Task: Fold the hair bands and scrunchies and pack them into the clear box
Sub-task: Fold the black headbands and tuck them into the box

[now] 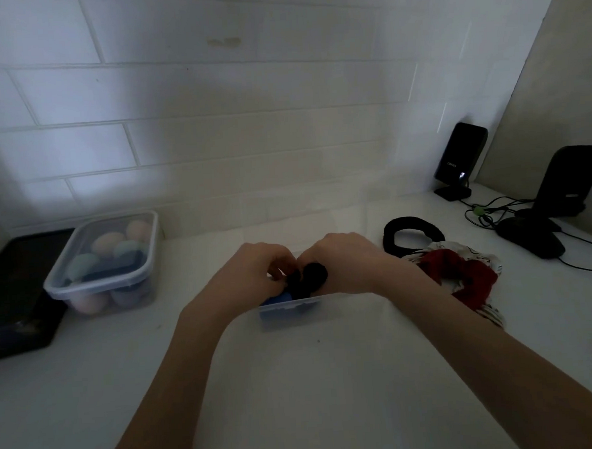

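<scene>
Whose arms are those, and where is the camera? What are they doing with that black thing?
The camera sits on a person's head and looks down, so you see their own two arms. The left hand and the right hand together hold a black hair band, folding it just above a clear box with something blue inside. On the white counter, to the right, wait another black hair band and a red scrunchie lying on a striped one. To the left stands a lidded tub of pastel sponges. Far right are two black chargers with cables.
</scene>
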Demonstrator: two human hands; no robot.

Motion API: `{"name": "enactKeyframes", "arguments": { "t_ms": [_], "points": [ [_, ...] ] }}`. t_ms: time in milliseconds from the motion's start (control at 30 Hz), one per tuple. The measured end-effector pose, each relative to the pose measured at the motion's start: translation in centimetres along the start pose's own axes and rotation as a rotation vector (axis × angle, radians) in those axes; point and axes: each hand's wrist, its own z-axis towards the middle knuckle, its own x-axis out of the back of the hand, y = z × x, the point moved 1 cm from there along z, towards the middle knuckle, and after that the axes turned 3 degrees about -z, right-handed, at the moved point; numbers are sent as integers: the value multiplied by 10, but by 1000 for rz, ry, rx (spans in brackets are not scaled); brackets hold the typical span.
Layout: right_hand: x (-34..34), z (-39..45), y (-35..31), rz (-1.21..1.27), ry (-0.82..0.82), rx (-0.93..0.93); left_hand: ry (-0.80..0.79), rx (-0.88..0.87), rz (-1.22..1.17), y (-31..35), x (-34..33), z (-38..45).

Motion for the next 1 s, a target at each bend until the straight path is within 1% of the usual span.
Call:
{"name": "enactKeyframes", "arguments": {
  "t_ms": [167, 233, 333, 367, 433, 467, 533, 667, 767, 900, 1000],
  "points": [
    [-7, 2, 4, 27, 59, 16, -160, -11, 149, 4, 6, -1],
    [-14, 3, 10, 107, 51, 23, -220, 8, 177, 7, 7, -1],
    [-17, -1, 20, 527, -10, 15, -295, 37, 197, 12, 7, 0],
    [-17, -3, 22, 649, -3, -11, -324, 45, 184, 13, 5, 0],
    [-18, -5, 23, 807, 65, -103, -363, 65, 141, 15, 0, 0],
    [-19, -5, 23, 849, 117, -160, -350, 79, 126, 16, -3, 1],
    [-21, -7, 22, 849, 191, -253, -291, 105, 130, 16, -7, 4],
    [-23, -13, 25, 846, 157, -276, -197, 55, 214, 13, -14, 14],
    [-25, -14, 28, 899, 169, -294, -153, 5, 153, 12, -18, 18],
    [-26, -14, 30, 984, 294, -340, -165, 8, 68, 11, -20, 21],
    [-27, -16, 36, 1016, 406, -426, -256, -7, 48, 12, -21, 22]
  ]
}}
